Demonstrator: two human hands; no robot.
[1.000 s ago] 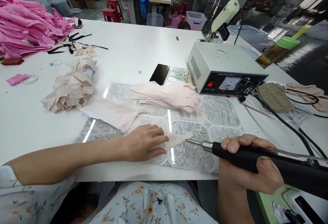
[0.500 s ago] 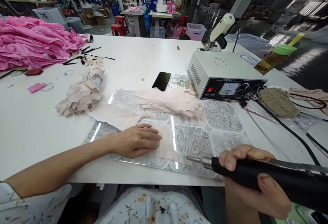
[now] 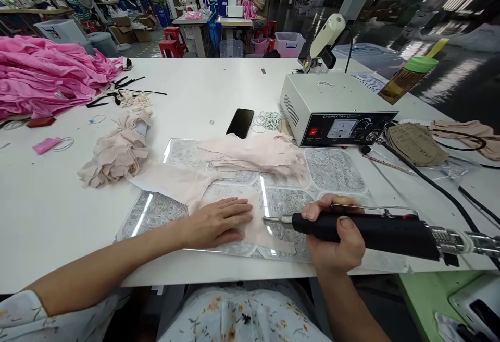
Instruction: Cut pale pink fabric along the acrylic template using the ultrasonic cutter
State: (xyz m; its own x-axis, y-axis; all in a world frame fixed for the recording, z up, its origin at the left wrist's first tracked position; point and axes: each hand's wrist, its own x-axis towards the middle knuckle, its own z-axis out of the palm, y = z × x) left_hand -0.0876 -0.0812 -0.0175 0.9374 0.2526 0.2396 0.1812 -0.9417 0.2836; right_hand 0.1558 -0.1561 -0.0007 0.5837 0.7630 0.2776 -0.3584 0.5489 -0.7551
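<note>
My left hand (image 3: 221, 221) lies flat, fingers stretched out, on a pale pink fabric piece (image 3: 253, 230) spread over the clear patterned mat (image 3: 292, 209). In my right hand (image 3: 336, 237) is a black handheld ultrasonic welder (image 3: 363, 232), held level with its metal tip pointing left. The tip is at the right side of the fabric, just right of my left fingertips; whether it touches the cloth I cannot tell. Behind my hands lies a stack of pale pink fabric pieces (image 3: 258, 155). Another fabric piece (image 3: 172, 179) reaches left toward a bunched beige fabric heap (image 3: 117, 151).
A white control box (image 3: 339, 107) with a dial stands at the back right, its cable (image 3: 429, 183) running to the welder. A phone (image 3: 240, 123) and thin cord loops (image 3: 267, 121) lie behind the stack. Pink fabric (image 3: 50, 76) is piled far left. A bottle (image 3: 408, 78) stands right.
My right hand has brought the welder left and slightly up, its tip now closer to my left fingers. My left hand stays flat on the fabric. The view has shifted slightly.
</note>
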